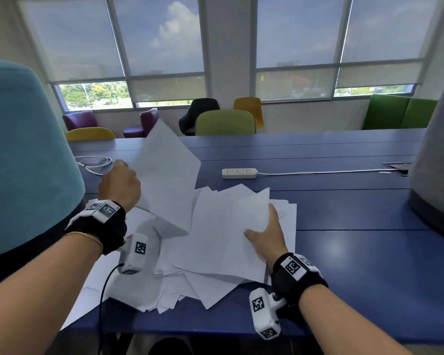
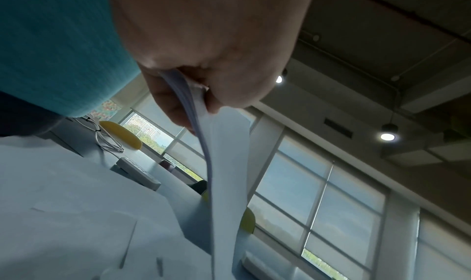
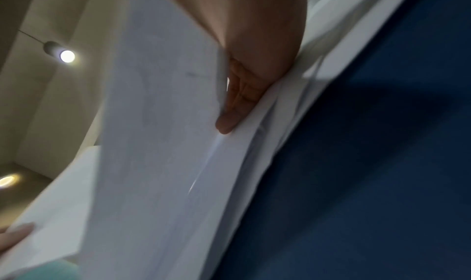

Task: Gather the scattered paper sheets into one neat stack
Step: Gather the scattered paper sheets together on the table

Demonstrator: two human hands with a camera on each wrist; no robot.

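**Gathering loose sheets: partway through**

The left hand [image 1: 119,185] is pinching a small bundle of sheets [image 1: 166,175] between thumb and fingers, holding it raised and tilted above the blue table [image 1: 344,265]; the left wrist view is showing several paper edges caught in that pinch. The right hand [image 1: 267,233] is lying with straight fingers along the right edge of the pile of paper [image 1: 215,242], pressing on it without curling round any sheet. The pile is sitting near the front edge of the table, between the two forearms, with sheets fanning out at many angles and corners sticking out toward the person. Judged from this, the sheets are already drawn into one area, but squaring is left: the raised bundle is not yet joined to the pile, and no edges are lining up. A power strip [image 1: 239,173] is lying farther back, apart from the paper.
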